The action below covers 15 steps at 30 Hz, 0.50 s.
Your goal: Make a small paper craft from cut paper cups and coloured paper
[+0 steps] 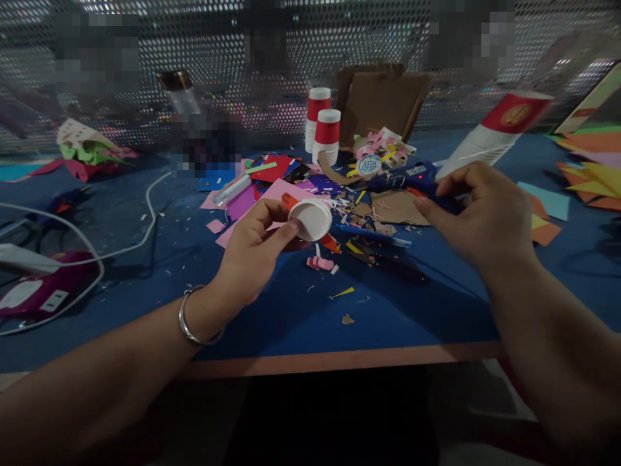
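Watching from afar through the head camera, I have the left hand [257, 252] narrowed on a white round cup piece [313, 220], thumb on its near side and fingers behind, its pale face turned toward me; whether that is a mouth or a base I cannot tell. Well to the right of it, the right hand [495, 213] has thumb and fingertips closed on a dark-blue tool [407, 176] with a small red light, by its look a glue gun. Cardboard [402, 208] lies left of the right hand, and pink scraps [320, 263] sit just to the near side and right of the left fingertips. To manage this well, I would pinch the cup piece lightly, since thin paper probably crumples, and hold its face steady. I would grip the tool by its body, away from the tip, which may be hot, and steer clear of the upright cups [327, 134] beyond the left hand and the leaning stack [504, 129] past the right.
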Available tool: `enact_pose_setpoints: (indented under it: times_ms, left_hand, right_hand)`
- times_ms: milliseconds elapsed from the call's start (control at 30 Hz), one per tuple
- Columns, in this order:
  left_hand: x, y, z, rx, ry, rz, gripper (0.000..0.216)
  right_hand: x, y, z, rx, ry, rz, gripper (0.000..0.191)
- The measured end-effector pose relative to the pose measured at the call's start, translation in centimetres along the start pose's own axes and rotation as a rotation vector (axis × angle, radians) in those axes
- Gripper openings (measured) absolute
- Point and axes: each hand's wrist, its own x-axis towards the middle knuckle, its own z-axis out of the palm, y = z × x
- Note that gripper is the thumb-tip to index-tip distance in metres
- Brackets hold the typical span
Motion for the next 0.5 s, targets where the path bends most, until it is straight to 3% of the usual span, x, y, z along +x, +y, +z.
enact_pose_setpoints:
  times_ms: [167,367,500]
  left_hand:
    - [0.6,0.0,-0.1,-0.134,0.052,-0.153,0.009]
    - [0.2,0.5,0.1,-0.124,0.037,-0.168,0.007]
    - [0.3,0.6,0.0,-0.127,0.060,-0.194,0.006]
  right_hand:
    - [0.9,0.9,-0.1,-0.127,-0.240,0.317,0.028]
    - [0.8,1.2,0.0,-0.227,-0.397,0.348,0.024]
    - [0.2,1.3,0.0,-0.306,-0.394,0.307,0.025]
